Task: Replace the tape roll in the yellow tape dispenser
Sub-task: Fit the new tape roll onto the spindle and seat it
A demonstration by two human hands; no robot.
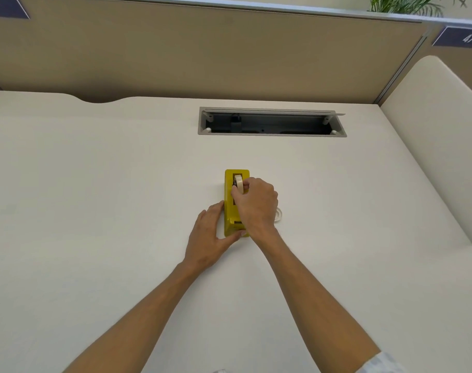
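Observation:
The yellow tape dispenser (229,211) stands lengthwise in the middle of the white desk (95,211). My left hand (212,234) holds it at its left side, thumb round the near end. Above the slot at the dispenser's far end, my right hand (256,203) pinches a cream tape roll (239,182) standing on edge. A second, pale roll (279,214) lies flat on the desk just right of the dispenser, mostly hidden behind my right wrist.
An open cable tray (272,122) with a raised lid is set into the desk further back. A tan partition (202,55) closes off the far side, and a side panel (431,130) stands at the right.

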